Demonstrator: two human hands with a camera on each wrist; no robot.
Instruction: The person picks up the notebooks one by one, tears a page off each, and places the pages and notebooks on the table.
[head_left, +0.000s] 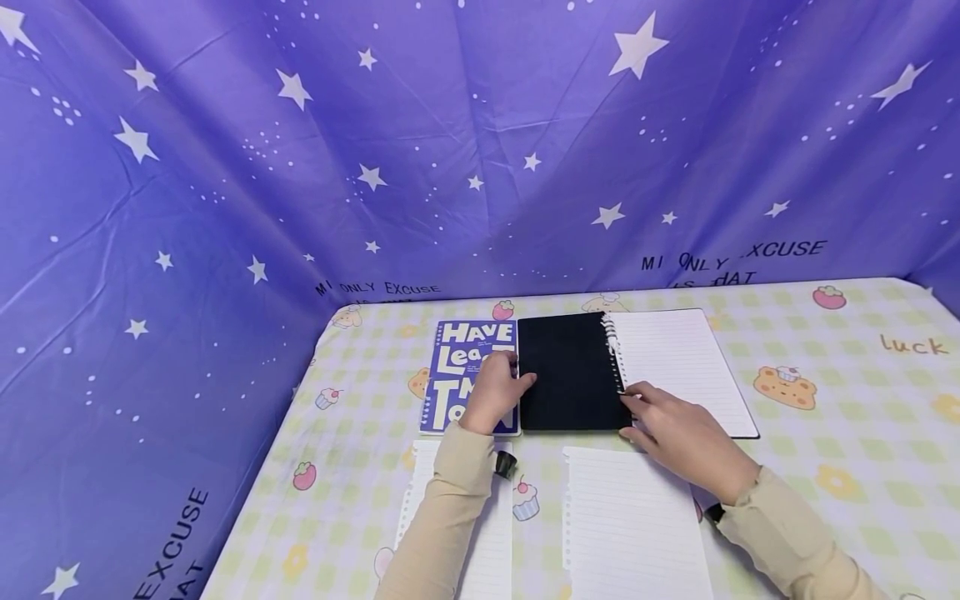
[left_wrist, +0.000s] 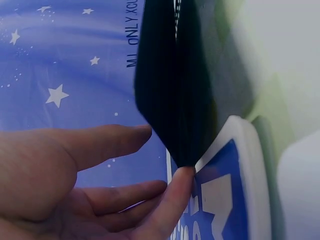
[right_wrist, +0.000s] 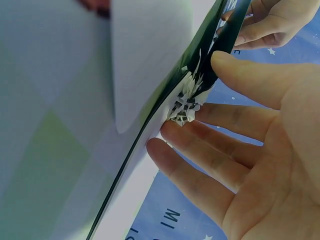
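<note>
An opened spiral notebook lies on the table, its black cover (head_left: 566, 375) to the left and a lined white page (head_left: 675, 358) to the right. Torn paper scraps cling to its coil (right_wrist: 184, 105). My left hand (head_left: 495, 392) lies over a purple notebook (head_left: 450, 375) with large white lettering; in the left wrist view a fingertip (left_wrist: 185, 175) touches the black cover's edge, the thumb held apart. At the coil's near end is my right hand (head_left: 686, 437), fingers mostly straight against the coil and page, thumb (right_wrist: 225, 65) on the black cover's edge.
Two loose lined sheets with ragged hole edges lie nearer me, a right sheet (head_left: 630, 525) and a left sheet (head_left: 491, 517) partly under my left sleeve. A checked tablecloth (head_left: 825, 400) covers the table. Behind hangs a purple star-printed curtain (head_left: 450, 233).
</note>
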